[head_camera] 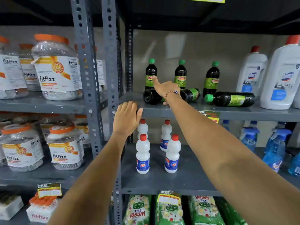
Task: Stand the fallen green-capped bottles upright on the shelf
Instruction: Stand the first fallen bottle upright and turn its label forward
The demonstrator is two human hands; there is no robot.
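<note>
Three dark green-capped bottles stand upright at the back of the grey shelf: left, middle, right. In front, three more lie on their sides: one at the left with its base toward me, one in the middle, one at the right with its cap pointing left. My right hand reaches over the left fallen bottle, index finger touching the left upright bottle's label, holding nothing. My left hand rests flat on the shelf's front edge.
Large white red-capped jugs stand at the shelf's right end. Small white red-capped bottles stand on the shelf below, blue spray bottles to their right. Orange-lidded jars fill the left rack behind grey perforated uprights.
</note>
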